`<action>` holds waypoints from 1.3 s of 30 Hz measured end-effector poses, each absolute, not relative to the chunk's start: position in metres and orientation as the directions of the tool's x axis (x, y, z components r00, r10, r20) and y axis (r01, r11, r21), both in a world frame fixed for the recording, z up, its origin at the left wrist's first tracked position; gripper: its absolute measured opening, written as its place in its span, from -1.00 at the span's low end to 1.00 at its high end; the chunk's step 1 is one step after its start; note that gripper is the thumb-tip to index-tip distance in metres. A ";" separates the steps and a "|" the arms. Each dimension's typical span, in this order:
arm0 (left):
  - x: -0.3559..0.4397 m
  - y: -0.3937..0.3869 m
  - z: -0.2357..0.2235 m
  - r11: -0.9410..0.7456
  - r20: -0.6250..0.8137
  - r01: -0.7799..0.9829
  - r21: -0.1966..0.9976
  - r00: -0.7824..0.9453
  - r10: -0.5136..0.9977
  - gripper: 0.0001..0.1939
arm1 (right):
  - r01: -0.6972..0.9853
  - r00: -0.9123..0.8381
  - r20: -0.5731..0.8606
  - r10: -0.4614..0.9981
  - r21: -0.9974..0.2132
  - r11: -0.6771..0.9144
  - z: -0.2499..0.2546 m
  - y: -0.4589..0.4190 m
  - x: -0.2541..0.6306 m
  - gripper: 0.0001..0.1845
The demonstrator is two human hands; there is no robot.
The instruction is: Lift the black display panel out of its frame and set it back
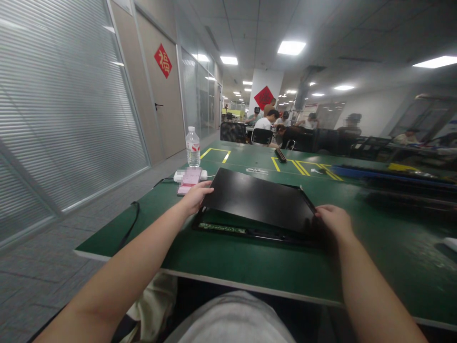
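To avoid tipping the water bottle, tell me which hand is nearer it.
Left. The left hand, holding the black panel, is this side of the water bottle; the right hand is farther off, at the panel's right end.

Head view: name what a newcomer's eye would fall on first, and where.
The large black panel comes first, tilted mid-picture above the green table, between the left hand and right hand. The red diamond sign on the door, upper left, comes next. Then the clear bottle catches the eye, standing near the table's left edge just beyond the phone.
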State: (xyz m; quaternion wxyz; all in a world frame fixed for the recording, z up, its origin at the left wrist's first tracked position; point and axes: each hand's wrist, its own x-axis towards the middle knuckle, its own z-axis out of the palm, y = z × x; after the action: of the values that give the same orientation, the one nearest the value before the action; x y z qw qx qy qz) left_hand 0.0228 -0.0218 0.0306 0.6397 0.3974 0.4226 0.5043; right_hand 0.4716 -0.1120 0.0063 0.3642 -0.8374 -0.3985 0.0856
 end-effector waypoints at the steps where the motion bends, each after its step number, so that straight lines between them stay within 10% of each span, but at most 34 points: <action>1: 0.023 -0.022 0.031 0.183 -0.149 -0.317 0.931 0.130 0.980 -0.45 | 0.603 0.668 0.140 0.731 -0.678 -0.421 0.007 -0.112 0.471 -0.70; 28: 0.023 -0.020 0.021 0.109 -0.092 -0.176 0.978 0.100 0.991 -0.49 | 0.634 0.657 0.172 0.734 -0.653 -0.414 0.002 -0.109 0.477 -0.77; 39: 0.012 -0.014 0.014 -0.091 0.065 0.219 0.971 0.122 0.990 -0.53 | 0.628 0.657 0.161 0.736 -0.657 -0.417 0.004 -0.110 0.476 -0.73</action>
State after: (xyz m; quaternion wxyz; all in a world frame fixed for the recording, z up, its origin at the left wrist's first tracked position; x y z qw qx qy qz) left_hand 0.0116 -0.0138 0.0137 0.4479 0.6003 0.5039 0.4303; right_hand 0.4762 -0.1097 0.0042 0.3548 -0.8383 -0.4069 0.0763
